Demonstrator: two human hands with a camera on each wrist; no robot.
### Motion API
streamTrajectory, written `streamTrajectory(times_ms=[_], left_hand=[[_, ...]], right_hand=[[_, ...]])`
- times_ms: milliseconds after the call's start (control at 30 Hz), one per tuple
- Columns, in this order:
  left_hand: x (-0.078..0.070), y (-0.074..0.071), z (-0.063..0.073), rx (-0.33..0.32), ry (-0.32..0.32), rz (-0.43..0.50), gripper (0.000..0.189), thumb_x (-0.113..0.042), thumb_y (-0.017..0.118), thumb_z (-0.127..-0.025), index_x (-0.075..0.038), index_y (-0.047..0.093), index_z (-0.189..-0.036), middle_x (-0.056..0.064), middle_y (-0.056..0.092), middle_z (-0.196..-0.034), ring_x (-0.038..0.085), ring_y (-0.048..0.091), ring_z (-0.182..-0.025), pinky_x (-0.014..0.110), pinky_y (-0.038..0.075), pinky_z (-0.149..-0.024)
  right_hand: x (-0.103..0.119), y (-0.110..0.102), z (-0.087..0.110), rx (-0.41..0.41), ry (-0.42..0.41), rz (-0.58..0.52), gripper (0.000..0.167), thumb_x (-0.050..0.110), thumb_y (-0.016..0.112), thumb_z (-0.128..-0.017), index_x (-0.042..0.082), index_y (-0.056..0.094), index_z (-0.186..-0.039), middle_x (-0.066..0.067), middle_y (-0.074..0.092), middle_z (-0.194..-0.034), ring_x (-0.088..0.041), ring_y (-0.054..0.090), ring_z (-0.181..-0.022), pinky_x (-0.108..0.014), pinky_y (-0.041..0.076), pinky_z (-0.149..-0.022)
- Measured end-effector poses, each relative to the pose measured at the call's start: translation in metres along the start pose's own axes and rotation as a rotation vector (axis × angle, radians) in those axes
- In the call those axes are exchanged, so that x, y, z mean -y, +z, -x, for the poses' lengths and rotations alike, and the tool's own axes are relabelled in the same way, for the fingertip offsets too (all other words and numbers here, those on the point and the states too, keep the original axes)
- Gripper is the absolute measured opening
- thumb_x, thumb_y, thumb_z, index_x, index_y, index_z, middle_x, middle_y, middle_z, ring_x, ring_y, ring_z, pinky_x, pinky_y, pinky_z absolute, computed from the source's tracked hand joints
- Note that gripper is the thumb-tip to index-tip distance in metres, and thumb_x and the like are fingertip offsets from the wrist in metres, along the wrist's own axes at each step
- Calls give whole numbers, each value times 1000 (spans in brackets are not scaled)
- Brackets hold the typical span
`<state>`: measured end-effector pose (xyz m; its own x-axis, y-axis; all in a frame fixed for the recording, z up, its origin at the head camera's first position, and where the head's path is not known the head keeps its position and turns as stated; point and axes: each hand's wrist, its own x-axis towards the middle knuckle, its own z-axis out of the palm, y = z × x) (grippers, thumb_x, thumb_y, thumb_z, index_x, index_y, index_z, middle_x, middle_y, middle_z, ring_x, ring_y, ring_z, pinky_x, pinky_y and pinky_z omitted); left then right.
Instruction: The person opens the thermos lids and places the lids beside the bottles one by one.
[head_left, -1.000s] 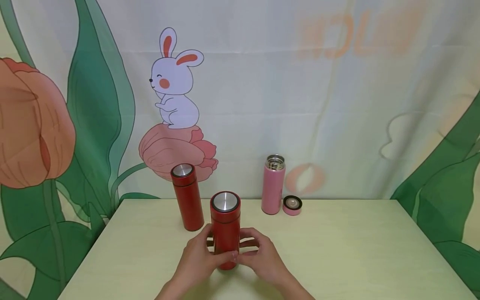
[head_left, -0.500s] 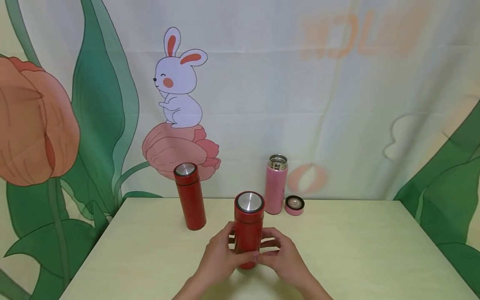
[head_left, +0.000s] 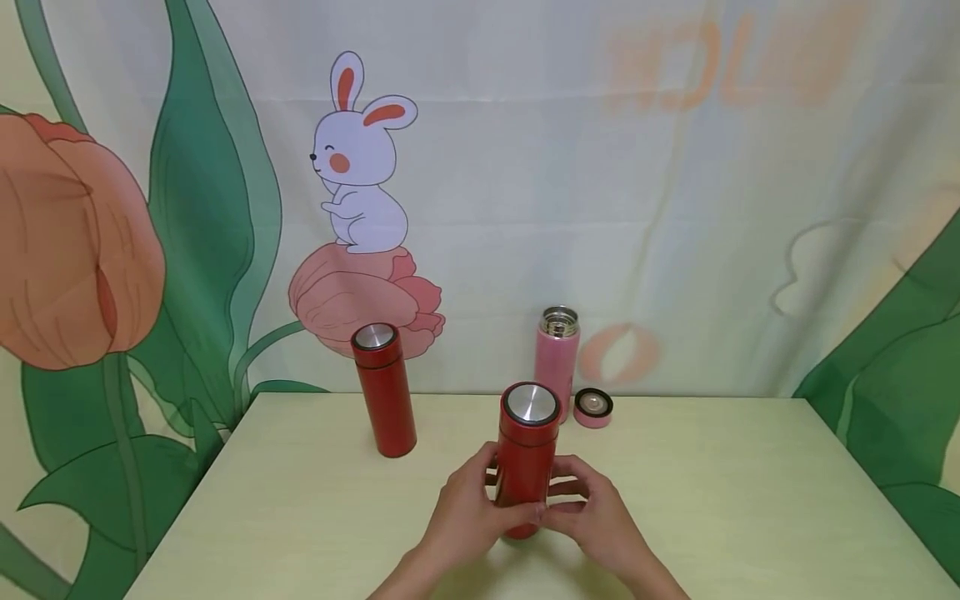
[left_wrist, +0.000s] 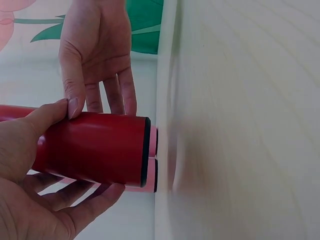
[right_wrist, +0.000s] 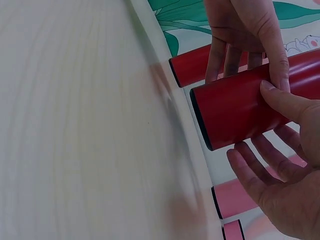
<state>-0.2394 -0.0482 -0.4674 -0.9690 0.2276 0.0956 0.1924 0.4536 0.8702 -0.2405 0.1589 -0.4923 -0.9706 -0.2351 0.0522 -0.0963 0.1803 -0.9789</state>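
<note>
Both my hands hold a red thermos flask (head_left: pixel 527 462) upright at the front middle of the table, its lid on with a silver disc on top. My left hand (head_left: pixel 467 510) curls round its left side. From the right, my right hand (head_left: pixel 597 518) grips it, the thumbs meeting at the front. In the left wrist view, a small gap shows between the flask's black base (left_wrist: pixel 146 152) and the table. Behind the held flask stands an open pink thermos flask (head_left: pixel 557 358), partly hidden. Beside that lies its pink lid (head_left: pixel 592 408), with the inner side up.
A second red thermos flask (head_left: pixel 386 396), lid on, stands at the back left of the pale wooden table (head_left: pixel 300 500). A printed cloth (head_left: pixel 480 167) with a rabbit and tulips hangs right behind the table's far edge.
My two hands have carried the red flask to the right, so that it now partly covers the pink flask. The view has shifted slightly. The other flasks and the lid stay put.
</note>
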Motion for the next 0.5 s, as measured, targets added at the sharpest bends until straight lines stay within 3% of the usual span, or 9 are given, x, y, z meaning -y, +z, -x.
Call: streamTrajectory(times_ms=[267, 500], left_hand=[[-2, 6, 1, -10, 34, -5, 66, -48, 90, -77, -25, 58, -130, -4, 69, -117, 20, 65, -107, 40, 55, -86], [-3, 9, 1, 15, 6, 8, 67, -47, 90, -77, -24, 57, -131, -3, 68, -117, 21, 65, -107, 42, 56, -87]], right_hand=[[-3, -7, 3, 15, 3, -27, 57, 12, 88, -81, 13, 63, -132, -20, 66, -123, -35, 72, -107, -32, 62, -87], [-6, -12, 3, 29, 1, 19, 56, 14, 90, -80, 16, 64, -130, -17, 66, -120, -30, 72, -105, -33, 62, -84]])
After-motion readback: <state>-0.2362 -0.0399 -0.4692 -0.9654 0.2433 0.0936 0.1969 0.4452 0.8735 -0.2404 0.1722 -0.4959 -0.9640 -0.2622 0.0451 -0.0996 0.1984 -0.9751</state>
